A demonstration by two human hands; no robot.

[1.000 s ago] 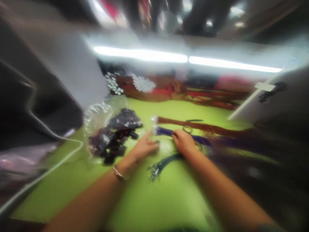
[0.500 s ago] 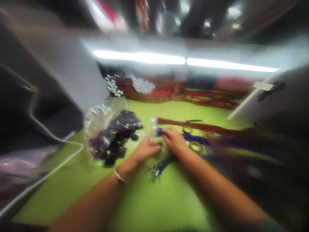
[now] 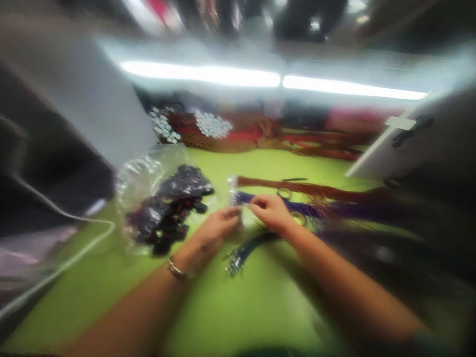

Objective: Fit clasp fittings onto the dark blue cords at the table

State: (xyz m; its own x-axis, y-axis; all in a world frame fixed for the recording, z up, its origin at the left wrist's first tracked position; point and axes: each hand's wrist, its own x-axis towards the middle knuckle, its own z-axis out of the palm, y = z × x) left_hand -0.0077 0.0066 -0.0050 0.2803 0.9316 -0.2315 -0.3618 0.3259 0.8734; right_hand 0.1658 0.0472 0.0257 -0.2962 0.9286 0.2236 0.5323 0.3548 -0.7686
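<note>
My left hand (image 3: 219,225) is closed in a pinch over the middle of the green table; what sits at its fingertips is too small and blurred to name. Close by on the right, my right hand (image 3: 273,212) pinches what looks like a thin wire. Just behind the hands lie a bundle of purple-blue wires (image 3: 243,198) and a bundle of brown wires (image 3: 260,183), with whitish ends at the left. A dark wire bundle (image 3: 255,243) with shiny metal terminals (image 3: 235,263) curves below my right hand.
A clear plastic bag (image 3: 139,173) of black connectors (image 3: 174,203) stands left. Two tape rolls, one yellowish (image 3: 297,218) and one dark-rimmed (image 3: 284,193), lie behind my right hand. Red-brown wire bundles with white ends (image 3: 211,124) line the back. A white cable (image 3: 85,218) runs along the left.
My right hand has come off the purple-blue bundle and now pinches near my left hand. My left hand's fingers have drawn together. The whole view has shifted slightly.
</note>
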